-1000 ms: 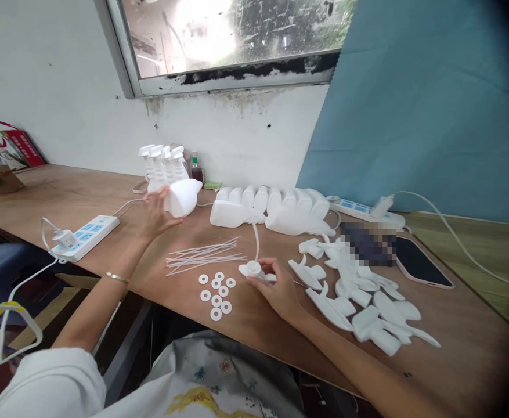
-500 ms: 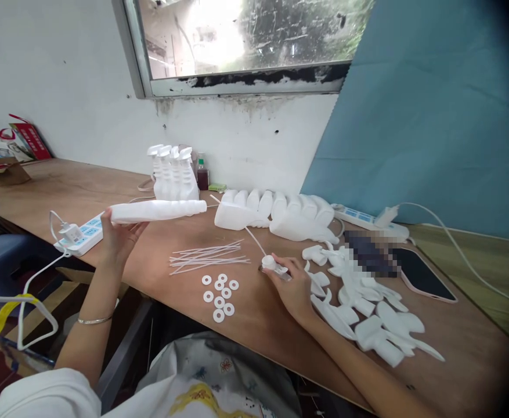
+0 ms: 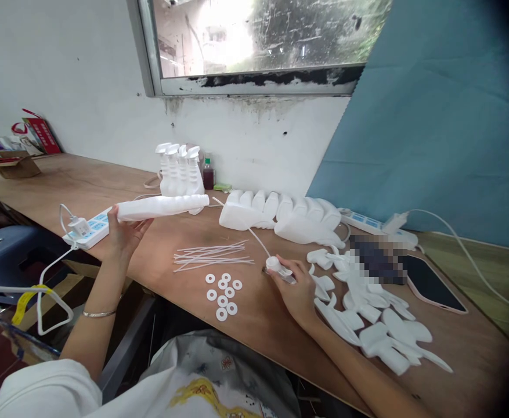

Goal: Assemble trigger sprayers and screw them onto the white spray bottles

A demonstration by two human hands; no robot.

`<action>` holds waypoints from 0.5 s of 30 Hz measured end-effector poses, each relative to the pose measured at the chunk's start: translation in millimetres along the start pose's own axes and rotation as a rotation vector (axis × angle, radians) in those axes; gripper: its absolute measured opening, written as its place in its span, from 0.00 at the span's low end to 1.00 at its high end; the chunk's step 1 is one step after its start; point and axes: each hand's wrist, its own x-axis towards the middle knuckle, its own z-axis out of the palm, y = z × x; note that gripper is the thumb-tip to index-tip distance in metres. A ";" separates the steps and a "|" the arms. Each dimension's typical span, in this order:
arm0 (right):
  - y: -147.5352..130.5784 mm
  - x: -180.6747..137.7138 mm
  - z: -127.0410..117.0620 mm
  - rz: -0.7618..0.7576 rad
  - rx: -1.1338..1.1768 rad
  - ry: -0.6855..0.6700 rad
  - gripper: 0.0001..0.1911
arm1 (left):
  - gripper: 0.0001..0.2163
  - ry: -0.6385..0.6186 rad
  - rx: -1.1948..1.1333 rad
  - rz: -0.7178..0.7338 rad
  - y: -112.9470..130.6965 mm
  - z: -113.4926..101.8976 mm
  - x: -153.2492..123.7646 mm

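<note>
My left hand (image 3: pixel 127 232) grips a white plastic bottle (image 3: pixel 162 206) by its base end, holding it sideways above the table with its neck to the right. In my right hand (image 3: pixel 295 287) is a white spray head (image 3: pixel 275 265), held between thumb and fingers. A thin white dip tube (image 3: pixel 259 241) sticks up and left from it. Between the hands lie several loose tubes (image 3: pixel 213 255) and, nearer me, several white ring washers (image 3: pixel 222 301). Right of my right hand spreads a heap of spray heads (image 3: pixel 374 299).
Assembled spray bottles (image 3: pixel 180 171) stand at the back, beside a dark bottle with a green cap (image 3: pixel 208 174). White bottles (image 3: pixel 280 215) lie in a row by the wall. Power strips (image 3: pixel 93 229) sit left and back right; a phone (image 3: pixel 437 284) lies at right.
The view has shifted slightly left, so most things appear a little farther right. Both hands keep their holds; the bottle appears slightly higher, its neck end tilted up a bit more.
</note>
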 end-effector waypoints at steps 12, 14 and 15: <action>-1.6 -1.9 0.1 -0.092 -0.070 -0.041 0.14 | 0.13 -0.074 0.070 0.017 -4.3 3.5 -1.8; -2.8 -1.9 -0.5 -0.080 -0.052 -0.011 0.15 | 0.13 -0.072 0.079 0.025 -3.9 2.9 -1.0; -3.1 -1.8 -0.7 -0.072 -0.041 0.005 0.15 | 0.13 -0.064 0.079 0.030 -3.4 1.8 0.0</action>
